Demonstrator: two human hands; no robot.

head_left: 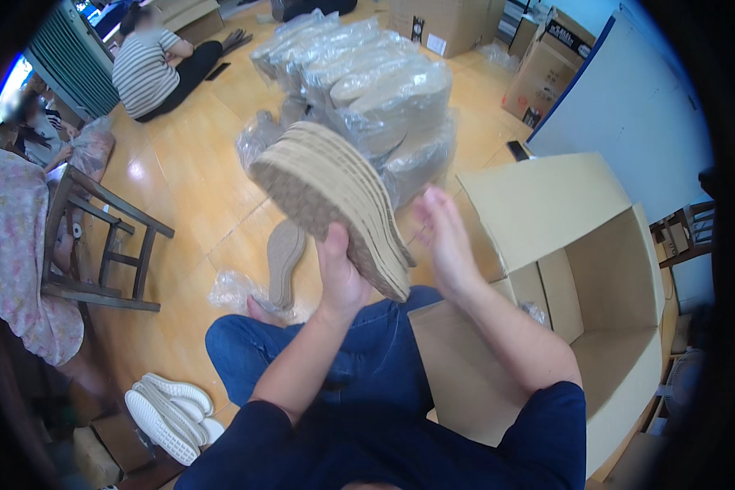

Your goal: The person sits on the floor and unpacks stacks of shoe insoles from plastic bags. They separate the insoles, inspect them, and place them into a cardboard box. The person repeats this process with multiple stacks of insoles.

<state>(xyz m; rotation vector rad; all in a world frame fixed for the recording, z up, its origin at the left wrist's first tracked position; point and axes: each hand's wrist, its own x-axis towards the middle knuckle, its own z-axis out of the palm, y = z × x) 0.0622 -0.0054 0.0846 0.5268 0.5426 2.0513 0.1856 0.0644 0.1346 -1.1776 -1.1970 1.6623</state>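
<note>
Left hand (340, 273) fingers clamp insole stack (335, 196) from below | right hand (443, 241) spread flat alongside | light, bendy, slide-prone: grip mid-stack.

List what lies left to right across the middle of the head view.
Wooden stool → single insole on the floor → left hand gripping the insole stack → right hand, open → cardboard box.
</note>
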